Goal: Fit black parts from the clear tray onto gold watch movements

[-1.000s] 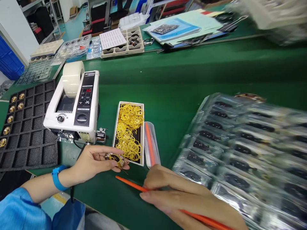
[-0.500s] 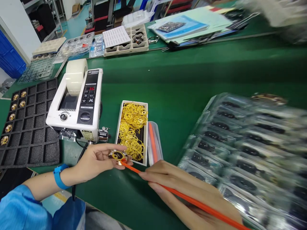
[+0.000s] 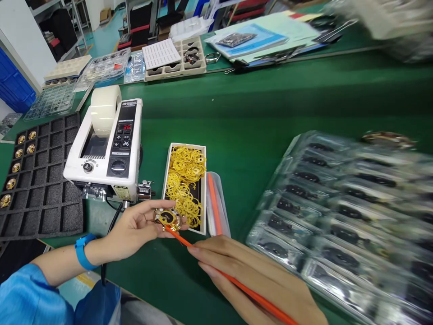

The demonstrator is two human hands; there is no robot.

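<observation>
Between its thumb and fingers my left hand (image 3: 138, 228) grips a small round gold watch case (image 3: 174, 220), with a yellow ring and a dark centre on its face. My right hand (image 3: 246, 275) is closed around a thin orange stick (image 3: 233, 280), whose tip touches the near edge of the case. Just beyond the left hand lies a white open box (image 3: 204, 189) filled with a heap of thin yellow rings (image 3: 184, 178).
A white tape dispenser (image 3: 135, 135) stands left of the box, beside a black foam tray (image 3: 66, 189) with several gold pieces. Right of the box is a clear plastic case (image 3: 223, 212). A clear compartment tray (image 3: 301, 144) with dark parts fills the right; papers (image 3: 284, 27) lie behind.
The orange stick's tip has shifted slightly left along the case's near edge, and my right hand has moved left with it. My left hand still holds the case.
</observation>
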